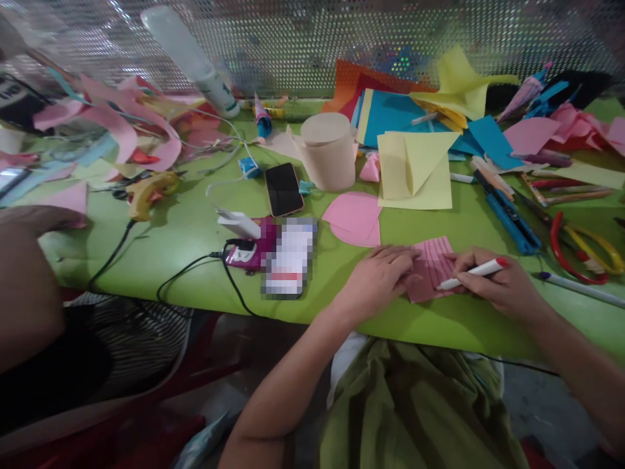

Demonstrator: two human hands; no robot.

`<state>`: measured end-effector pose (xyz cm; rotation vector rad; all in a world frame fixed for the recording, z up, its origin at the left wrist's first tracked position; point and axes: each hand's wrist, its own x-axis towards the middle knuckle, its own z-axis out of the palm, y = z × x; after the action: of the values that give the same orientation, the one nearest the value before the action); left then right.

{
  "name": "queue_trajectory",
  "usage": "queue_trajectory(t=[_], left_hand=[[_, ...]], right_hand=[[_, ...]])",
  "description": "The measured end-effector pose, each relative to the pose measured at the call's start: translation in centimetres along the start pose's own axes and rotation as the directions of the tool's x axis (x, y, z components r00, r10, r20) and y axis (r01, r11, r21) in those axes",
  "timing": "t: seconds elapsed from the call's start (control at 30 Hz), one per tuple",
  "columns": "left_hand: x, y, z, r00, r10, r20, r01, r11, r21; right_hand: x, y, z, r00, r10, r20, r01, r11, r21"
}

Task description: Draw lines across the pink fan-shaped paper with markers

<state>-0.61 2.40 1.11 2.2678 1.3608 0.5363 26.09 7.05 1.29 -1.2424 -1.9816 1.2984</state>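
In the head view, our right hand (505, 286) grips a slim white felt-tip marker with a red end (481, 269), its tip at the lower part of a small pink paper sheet ruled with red lines (434, 251). The sheet lies on the glossy green table (327, 286) before us. Our left hand (375, 277) rests over its left edge; pressing or pinching, we cannot tell. We'd do well to keep strokes light, evenly spaced.

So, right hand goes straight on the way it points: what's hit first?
Right hand would likely meet the left hand first, passing over the striped pink paper; its height above that sheet is unclear.
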Motion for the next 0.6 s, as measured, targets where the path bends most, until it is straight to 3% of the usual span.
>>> queue_trajectory(t=[0.33,0.5,0.6], left_hand=[[0.0,0.0,-0.1,1.0,-0.001,0.029,0.002,0.999,-0.039],[0.0,0.0,0.0,1.0,0.009,0.01,-0.009,1.0,-0.021],[0.1,-0.1,0.1,1.0,0.022,0.012,-0.022,1.0,-0.003]], right_hand=[[-0.4,-0.6,-0.1,0.998,0.022,0.062,-0.026,0.997,0.068],[0.8,-0.2,-0.1,0.988,0.075,-0.132,-0.052,0.984,0.17],[2.5,-0.5,0.1,0.982,0.08,-0.17,-0.039,0.972,0.232]])
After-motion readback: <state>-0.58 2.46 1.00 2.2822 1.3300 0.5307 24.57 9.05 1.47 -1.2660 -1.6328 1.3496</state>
